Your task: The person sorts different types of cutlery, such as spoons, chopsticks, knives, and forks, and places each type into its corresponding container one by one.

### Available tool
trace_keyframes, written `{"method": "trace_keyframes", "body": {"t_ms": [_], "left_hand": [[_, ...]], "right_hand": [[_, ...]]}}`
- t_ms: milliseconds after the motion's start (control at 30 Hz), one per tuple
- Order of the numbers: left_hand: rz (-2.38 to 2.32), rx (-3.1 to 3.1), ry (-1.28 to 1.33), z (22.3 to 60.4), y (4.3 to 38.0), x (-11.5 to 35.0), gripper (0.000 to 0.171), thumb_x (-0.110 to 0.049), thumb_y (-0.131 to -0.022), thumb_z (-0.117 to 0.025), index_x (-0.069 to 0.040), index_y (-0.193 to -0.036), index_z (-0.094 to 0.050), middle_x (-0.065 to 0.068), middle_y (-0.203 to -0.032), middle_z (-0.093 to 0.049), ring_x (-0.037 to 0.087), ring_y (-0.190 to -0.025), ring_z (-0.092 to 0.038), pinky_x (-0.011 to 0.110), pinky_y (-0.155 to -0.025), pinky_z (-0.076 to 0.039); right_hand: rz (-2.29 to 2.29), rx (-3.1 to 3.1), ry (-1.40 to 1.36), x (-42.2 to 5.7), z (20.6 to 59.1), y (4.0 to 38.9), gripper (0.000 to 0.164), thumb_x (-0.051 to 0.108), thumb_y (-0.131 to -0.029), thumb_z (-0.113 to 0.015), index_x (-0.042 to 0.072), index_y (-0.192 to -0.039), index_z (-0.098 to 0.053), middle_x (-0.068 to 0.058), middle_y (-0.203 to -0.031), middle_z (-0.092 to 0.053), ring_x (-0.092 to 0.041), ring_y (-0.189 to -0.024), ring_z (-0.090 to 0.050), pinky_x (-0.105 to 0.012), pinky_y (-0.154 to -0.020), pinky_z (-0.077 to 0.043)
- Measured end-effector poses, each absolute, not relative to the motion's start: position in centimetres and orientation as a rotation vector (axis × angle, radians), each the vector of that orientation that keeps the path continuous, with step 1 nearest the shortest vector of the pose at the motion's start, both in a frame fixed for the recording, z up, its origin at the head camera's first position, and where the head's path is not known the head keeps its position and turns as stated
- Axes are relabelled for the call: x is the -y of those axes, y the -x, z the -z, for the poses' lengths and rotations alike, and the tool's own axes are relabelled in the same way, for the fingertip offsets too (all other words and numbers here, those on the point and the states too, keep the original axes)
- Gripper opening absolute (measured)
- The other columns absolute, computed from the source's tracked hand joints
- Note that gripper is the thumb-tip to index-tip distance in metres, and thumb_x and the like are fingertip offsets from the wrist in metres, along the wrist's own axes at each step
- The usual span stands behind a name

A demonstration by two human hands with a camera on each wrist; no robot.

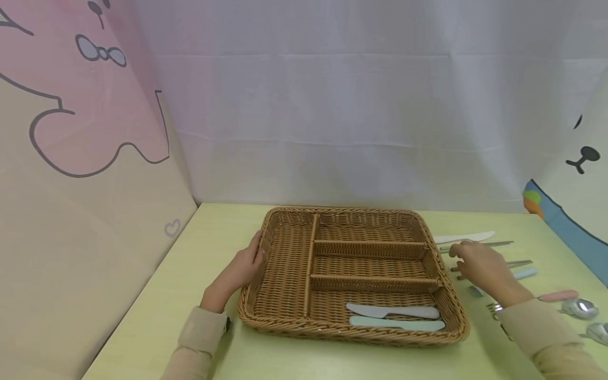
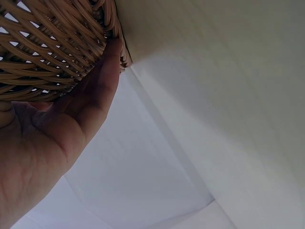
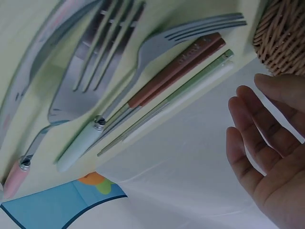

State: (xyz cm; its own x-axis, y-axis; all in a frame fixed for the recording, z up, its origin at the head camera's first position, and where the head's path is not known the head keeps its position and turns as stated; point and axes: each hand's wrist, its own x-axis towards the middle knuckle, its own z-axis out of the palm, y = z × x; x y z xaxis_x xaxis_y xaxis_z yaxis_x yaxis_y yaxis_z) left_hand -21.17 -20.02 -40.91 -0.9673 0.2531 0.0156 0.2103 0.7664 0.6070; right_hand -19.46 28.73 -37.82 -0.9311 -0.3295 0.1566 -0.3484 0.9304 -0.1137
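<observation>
A brown wicker cutlery tray lies on the table. My left hand holds its left side, with fingers along the outer wicker wall in the left wrist view. In the tray's front compartment lie a whitish knife and a mint-green knife. Right of the tray, my right hand hovers near the chopsticks with loosely bent fingers and holds nothing. Reddish-brown-ended chopsticks and green-ended ones lie beside a mint-handled fork. A white knife lies behind the chopsticks.
A pink-handled fork and spoons lie farther right on the pale yellow table. White cloth hangs behind. Printed cloth panels stand at both sides.
</observation>
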Motion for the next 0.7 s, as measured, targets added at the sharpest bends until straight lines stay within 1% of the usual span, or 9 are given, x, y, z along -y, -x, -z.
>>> {"method": "trace_keyframes", "body": {"t_ms": [133, 200, 233, 300, 333, 500, 567, 633, 700], "left_hand": [[-0.982, -2.891, -0.381, 41.0, 21.2, 20.1, 0.059, -0.017, -0.1, -0.034, 0.0, -0.146, -0.002, 0.03, -0.114, -0.056, 0.013, -0.058, -0.056, 0.027, -0.055, -0.045], [-0.979, -2.888, -0.378, 41.0, 21.2, 20.1, 0.059, -0.017, -0.1, -0.034, 0.0, -0.147, -0.002, 0.025, -0.1, -0.061, 0.013, -0.054, -0.053, 0.027, -0.053, -0.044], [-0.98, -2.884, -0.373, 41.0, 21.2, 20.1, 0.059, -0.018, -0.1, -0.034, -0.001, -0.147, -0.002, 0.02, -0.089, -0.061, 0.013, -0.051, -0.05, 0.027, -0.052, -0.043], [-0.978, -2.879, -0.362, 40.9, 21.1, 20.0, 0.059, -0.018, -0.1, -0.034, -0.001, -0.147, -0.002, 0.012, -0.074, -0.056, 0.012, -0.046, -0.044, 0.027, -0.049, -0.041], [-0.974, -2.88, -0.359, 40.9, 21.1, 20.0, 0.059, -0.018, -0.1, -0.034, -0.002, -0.147, -0.002, 0.009, -0.069, -0.054, 0.012, -0.045, -0.043, 0.027, -0.049, -0.041], [-0.972, -2.893, -0.362, 40.8, 21.0, 19.9, 0.058, -0.017, -0.1, -0.034, 0.0, -0.147, -0.004, 0.015, -0.077, -0.058, 0.012, -0.046, -0.044, 0.027, -0.05, -0.041], [-0.973, -2.89, -0.364, 40.7, 21.0, 19.9, 0.058, -0.017, -0.1, -0.034, 0.0, -0.146, -0.004, 0.013, -0.075, -0.056, 0.012, -0.047, -0.044, 0.027, -0.051, -0.041], [-0.969, -2.88, -0.359, 40.7, 20.9, 19.9, 0.058, -0.017, -0.1, -0.033, 0.0, -0.147, -0.002, 0.008, -0.067, -0.051, 0.012, -0.045, -0.042, 0.027, -0.051, -0.04], [-0.967, -2.883, -0.36, 40.6, 20.9, 19.9, 0.058, -0.017, -0.1, -0.033, 0.0, -0.147, -0.003, 0.007, -0.067, -0.05, 0.012, -0.045, -0.041, 0.027, -0.052, -0.04]], "right_hand": [[-0.182, 2.974, -0.515, -29.3, 38.6, 19.8, 0.021, -0.009, -0.069, -0.065, -0.003, -0.089, -0.064, -0.019, -0.083, -0.063, -0.027, -0.064, -0.058, -0.035, -0.049, -0.046], [-0.171, 2.972, -0.516, -29.6, 39.0, 19.9, 0.02, -0.009, -0.068, -0.065, -0.003, -0.087, -0.064, -0.019, -0.082, -0.063, -0.027, -0.062, -0.058, -0.035, -0.048, -0.046], [-0.166, 2.967, -0.52, -29.7, 39.3, 20.0, 0.02, -0.01, -0.068, -0.065, -0.003, -0.087, -0.064, -0.019, -0.082, -0.063, -0.027, -0.062, -0.058, -0.035, -0.048, -0.046], [-0.155, 2.96, -0.522, -29.9, 39.7, 20.1, 0.02, -0.01, -0.067, -0.065, -0.003, -0.085, -0.064, -0.019, -0.081, -0.063, -0.028, -0.063, -0.058, -0.035, -0.048, -0.046], [-0.149, 2.955, -0.524, -30.0, 39.8, 20.1, 0.019, -0.011, -0.067, -0.065, -0.002, -0.085, -0.064, -0.018, -0.081, -0.063, -0.028, -0.063, -0.058, -0.035, -0.048, -0.046], [-0.118, 2.965, -0.524, -30.3, 40.3, 20.3, 0.017, -0.012, -0.069, -0.062, -0.002, -0.083, -0.064, -0.015, -0.077, -0.061, -0.028, -0.063, -0.057, -0.035, -0.047, -0.046], [-0.107, 2.968, -0.521, -30.4, 40.4, 20.4, 0.017, -0.013, -0.069, -0.062, -0.001, -0.082, -0.064, -0.015, -0.077, -0.061, -0.028, -0.063, -0.057, -0.035, -0.047, -0.046], [-0.091, 2.97, -0.519, -30.5, 40.5, 20.5, 0.017, -0.013, -0.07, -0.062, 0.0, -0.081, -0.064, -0.014, -0.076, -0.062, -0.027, -0.062, -0.058, -0.035, -0.047, -0.046], [-0.076, 2.967, -0.521, -30.6, 40.6, 20.6, 0.016, -0.013, -0.071, -0.061, 0.002, -0.078, -0.063, -0.014, -0.074, -0.062, -0.027, -0.062, -0.058, -0.036, -0.047, -0.046]]}}
